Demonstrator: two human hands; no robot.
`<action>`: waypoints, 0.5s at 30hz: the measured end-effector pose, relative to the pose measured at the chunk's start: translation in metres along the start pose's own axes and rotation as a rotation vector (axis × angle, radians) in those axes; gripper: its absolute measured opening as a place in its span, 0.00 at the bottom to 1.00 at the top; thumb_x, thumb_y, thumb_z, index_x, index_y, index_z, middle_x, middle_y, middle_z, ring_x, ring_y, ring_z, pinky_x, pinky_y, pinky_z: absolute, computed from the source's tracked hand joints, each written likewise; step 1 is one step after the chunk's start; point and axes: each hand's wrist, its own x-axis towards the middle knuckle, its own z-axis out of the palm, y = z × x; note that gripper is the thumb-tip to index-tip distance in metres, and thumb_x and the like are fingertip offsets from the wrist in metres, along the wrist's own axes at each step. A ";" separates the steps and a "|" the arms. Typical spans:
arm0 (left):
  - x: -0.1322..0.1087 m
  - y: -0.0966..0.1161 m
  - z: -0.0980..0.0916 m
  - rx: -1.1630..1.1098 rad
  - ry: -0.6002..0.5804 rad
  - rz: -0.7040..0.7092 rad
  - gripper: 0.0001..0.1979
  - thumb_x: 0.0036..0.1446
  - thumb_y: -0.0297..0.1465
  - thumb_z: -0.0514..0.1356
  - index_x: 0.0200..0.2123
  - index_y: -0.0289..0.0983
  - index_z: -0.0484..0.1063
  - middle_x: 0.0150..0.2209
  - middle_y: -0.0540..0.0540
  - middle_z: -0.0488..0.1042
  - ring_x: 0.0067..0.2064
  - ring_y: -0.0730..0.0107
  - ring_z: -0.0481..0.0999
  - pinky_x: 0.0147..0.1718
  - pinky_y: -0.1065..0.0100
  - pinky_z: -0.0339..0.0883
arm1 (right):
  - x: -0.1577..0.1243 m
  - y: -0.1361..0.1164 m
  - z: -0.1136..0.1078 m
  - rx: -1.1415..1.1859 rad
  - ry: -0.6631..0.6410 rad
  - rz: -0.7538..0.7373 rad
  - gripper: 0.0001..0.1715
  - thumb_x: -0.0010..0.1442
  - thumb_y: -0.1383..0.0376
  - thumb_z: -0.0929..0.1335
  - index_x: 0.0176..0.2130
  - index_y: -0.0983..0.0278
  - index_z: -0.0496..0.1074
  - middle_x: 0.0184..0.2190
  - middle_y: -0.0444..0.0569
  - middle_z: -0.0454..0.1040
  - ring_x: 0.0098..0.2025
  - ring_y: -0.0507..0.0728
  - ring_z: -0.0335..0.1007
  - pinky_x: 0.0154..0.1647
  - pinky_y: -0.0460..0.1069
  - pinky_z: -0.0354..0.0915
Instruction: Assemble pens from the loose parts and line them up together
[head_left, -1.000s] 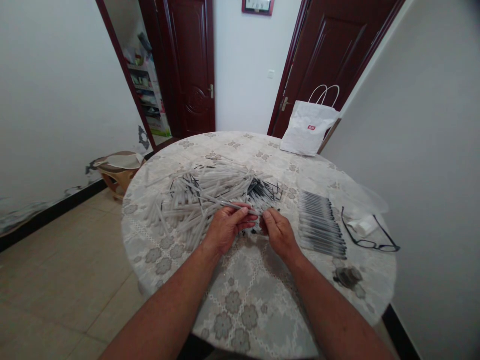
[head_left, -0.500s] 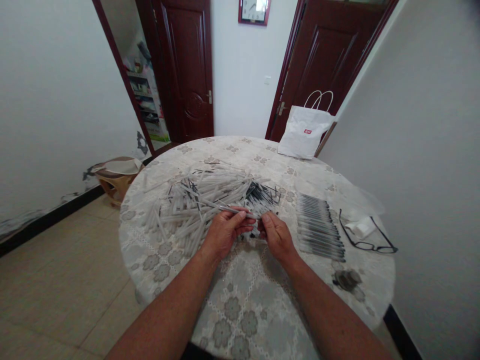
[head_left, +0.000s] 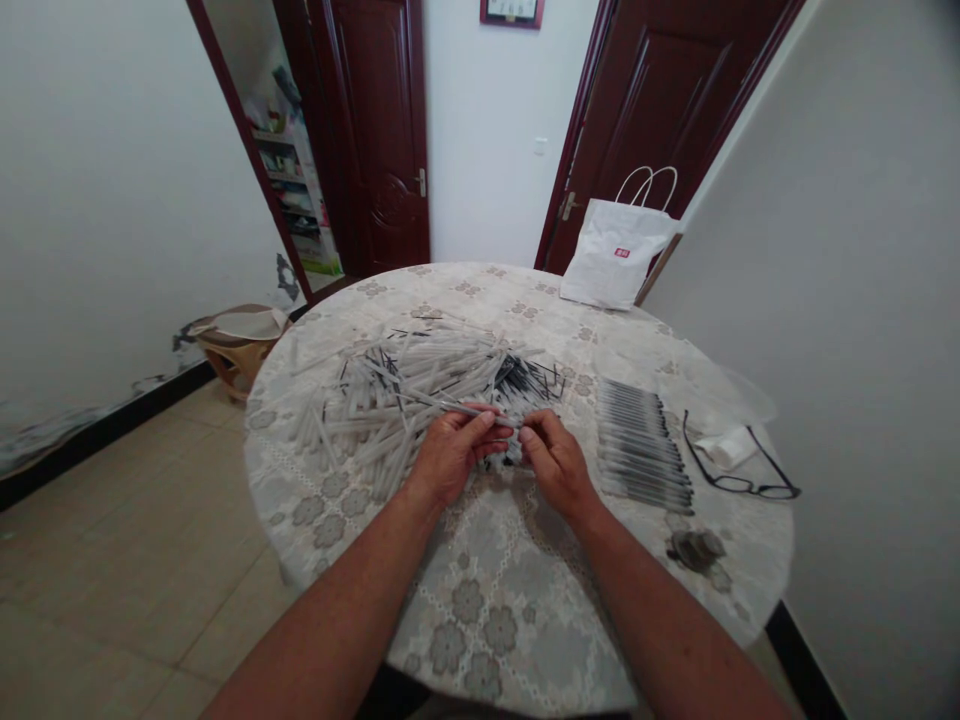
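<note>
My left hand (head_left: 448, 458) is closed around a slim, pale pen (head_left: 459, 407) with its thumb on top; the pen points away to the left. Facing its near end, my right hand (head_left: 559, 465) has thumb and fingers pinched together. Whatever small part sits in that pinch is hidden by the fingers. Beyond both hands spreads a loose heap of translucent pen barrels (head_left: 390, 425), with thin dark rods strewn among them. Small black pen parts (head_left: 521, 376) lie bunched at the heap's right side. Farther right, several pens (head_left: 645, 450) with dark ends lie side by side in a neat row.
A patterned cloth covers the round table (head_left: 480, 610). Black-framed glasses (head_left: 739, 486) and a white packet (head_left: 726, 447) lie at the right, near a dark, lumpy object (head_left: 696, 549). At the back stands a white paper bag (head_left: 619, 255). A stool (head_left: 244, 350) is left of the table.
The head view has tipped slightly downward. Both hands keep nearly the same place over the table, the left still holding the pen, with only slight finger movement at its near end.
</note>
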 end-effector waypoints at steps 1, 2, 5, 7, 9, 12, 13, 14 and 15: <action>0.000 0.000 0.000 0.003 -0.002 -0.002 0.16 0.52 0.35 0.72 0.40 0.32 0.77 0.35 0.40 0.82 0.38 0.61 0.84 0.37 0.64 0.79 | 0.000 0.000 0.000 -0.024 0.008 -0.006 0.13 0.69 0.53 0.64 0.42 0.60 0.68 0.28 0.42 0.70 0.29 0.54 0.65 0.31 0.47 0.61; 0.000 0.000 0.000 0.006 -0.007 -0.006 0.16 0.52 0.35 0.72 0.40 0.32 0.76 0.35 0.40 0.83 0.37 0.61 0.84 0.37 0.64 0.79 | 0.000 -0.001 0.000 -0.045 0.005 -0.007 0.13 0.69 0.53 0.63 0.40 0.60 0.68 0.27 0.42 0.69 0.29 0.54 0.65 0.31 0.47 0.61; 0.000 0.000 0.000 0.017 -0.023 -0.015 0.16 0.52 0.35 0.72 0.41 0.32 0.76 0.36 0.39 0.83 0.36 0.62 0.84 0.37 0.65 0.78 | 0.000 -0.001 0.000 -0.021 -0.045 0.025 0.21 0.72 0.52 0.60 0.31 0.60 0.66 0.23 0.42 0.66 0.27 0.54 0.63 0.29 0.48 0.60; 0.000 0.000 -0.001 0.025 -0.024 -0.016 0.17 0.52 0.36 0.72 0.41 0.32 0.77 0.36 0.39 0.83 0.37 0.62 0.84 0.37 0.65 0.78 | 0.001 0.000 0.000 0.037 -0.066 0.059 0.25 0.72 0.50 0.58 0.29 0.60 0.65 0.22 0.43 0.66 0.25 0.54 0.63 0.28 0.48 0.59; 0.000 -0.001 -0.001 0.027 -0.006 -0.011 0.17 0.51 0.36 0.73 0.41 0.32 0.77 0.35 0.40 0.83 0.36 0.61 0.84 0.37 0.64 0.78 | 0.001 0.000 0.000 0.052 -0.051 0.064 0.22 0.71 0.50 0.59 0.32 0.60 0.66 0.23 0.43 0.67 0.25 0.54 0.64 0.28 0.48 0.60; 0.001 0.000 0.000 0.031 0.011 0.002 0.17 0.52 0.36 0.72 0.41 0.32 0.77 0.34 0.41 0.82 0.36 0.63 0.83 0.37 0.65 0.78 | 0.001 -0.002 -0.002 -0.024 -0.021 0.017 0.14 0.70 0.53 0.63 0.39 0.60 0.68 0.26 0.42 0.69 0.28 0.54 0.65 0.30 0.48 0.61; 0.000 0.000 0.000 0.034 0.011 0.003 0.17 0.52 0.36 0.72 0.41 0.33 0.77 0.35 0.41 0.82 0.36 0.63 0.83 0.37 0.65 0.78 | 0.000 -0.003 -0.003 -0.054 -0.021 0.000 0.13 0.69 0.53 0.63 0.40 0.60 0.68 0.26 0.42 0.69 0.28 0.54 0.65 0.31 0.48 0.61; 0.000 0.000 0.000 0.039 0.007 0.001 0.17 0.52 0.36 0.72 0.41 0.33 0.77 0.35 0.41 0.82 0.36 0.63 0.83 0.37 0.65 0.78 | 0.000 -0.004 -0.003 -0.076 -0.027 -0.012 0.13 0.69 0.54 0.63 0.39 0.60 0.68 0.26 0.42 0.68 0.28 0.54 0.65 0.31 0.48 0.61; 0.000 0.000 0.000 0.043 0.003 -0.003 0.17 0.52 0.36 0.72 0.41 0.33 0.77 0.35 0.41 0.83 0.36 0.63 0.83 0.37 0.65 0.78 | 0.000 -0.005 -0.004 -0.086 -0.033 -0.017 0.14 0.70 0.54 0.63 0.37 0.60 0.67 0.25 0.42 0.68 0.28 0.54 0.64 0.31 0.48 0.60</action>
